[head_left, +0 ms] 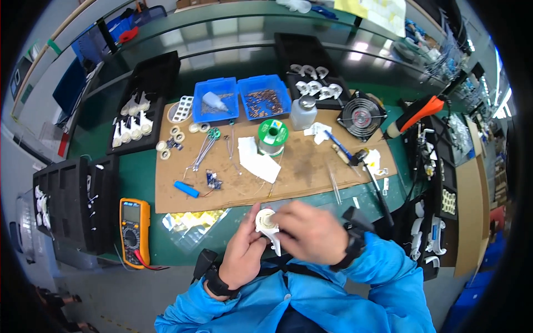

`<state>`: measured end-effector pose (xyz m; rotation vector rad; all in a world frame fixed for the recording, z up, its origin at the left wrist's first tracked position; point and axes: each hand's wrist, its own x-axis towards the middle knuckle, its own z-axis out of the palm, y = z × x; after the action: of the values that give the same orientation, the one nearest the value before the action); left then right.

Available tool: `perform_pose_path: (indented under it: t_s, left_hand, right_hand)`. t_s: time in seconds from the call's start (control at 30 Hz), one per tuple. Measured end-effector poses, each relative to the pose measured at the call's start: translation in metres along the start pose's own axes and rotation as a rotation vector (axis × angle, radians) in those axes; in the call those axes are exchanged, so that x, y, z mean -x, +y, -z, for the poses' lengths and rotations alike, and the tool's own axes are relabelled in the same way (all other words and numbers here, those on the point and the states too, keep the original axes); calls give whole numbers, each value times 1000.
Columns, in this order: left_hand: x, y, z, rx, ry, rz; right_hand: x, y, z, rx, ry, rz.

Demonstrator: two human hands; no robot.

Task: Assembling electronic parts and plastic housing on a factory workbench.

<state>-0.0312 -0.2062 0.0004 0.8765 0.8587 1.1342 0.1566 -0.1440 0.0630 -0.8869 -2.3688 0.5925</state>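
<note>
I see both hands, left hand (244, 252) and right hand (308, 233), clamped together on a glossy white plastic part (267, 225) at 6 o'clock, just off the matte cardboard sheet (300, 166); green table (139, 177) bare at 9.

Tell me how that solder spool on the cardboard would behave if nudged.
The solder spool stands on its flat end on the cardboard sheet, so it probably slides rather than rolls. Densely wound wire suggests it is heavy for its size. Tipped over, it would likely roll.

Yellow multimeter (134, 233) with grey screen at bench's left edge, yellow papers (371, 10) far back
</note>
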Motion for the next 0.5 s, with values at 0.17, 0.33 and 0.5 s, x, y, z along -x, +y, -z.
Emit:
perform_pose_path:
  t_s: [0.17,0.33,0.5]
  left_hand:
    - [8,14,-3,-520,92,-232]
    - [8,7,11,-113,12,36]
    - [-2,9,21,533,-239,264]
  right_hand:
    - [-8,-11,-8,54,-47,-26]
    - [-2,-13,-10,10,-37,-28]
    - [-4,-5,0,-216,-56,-90]
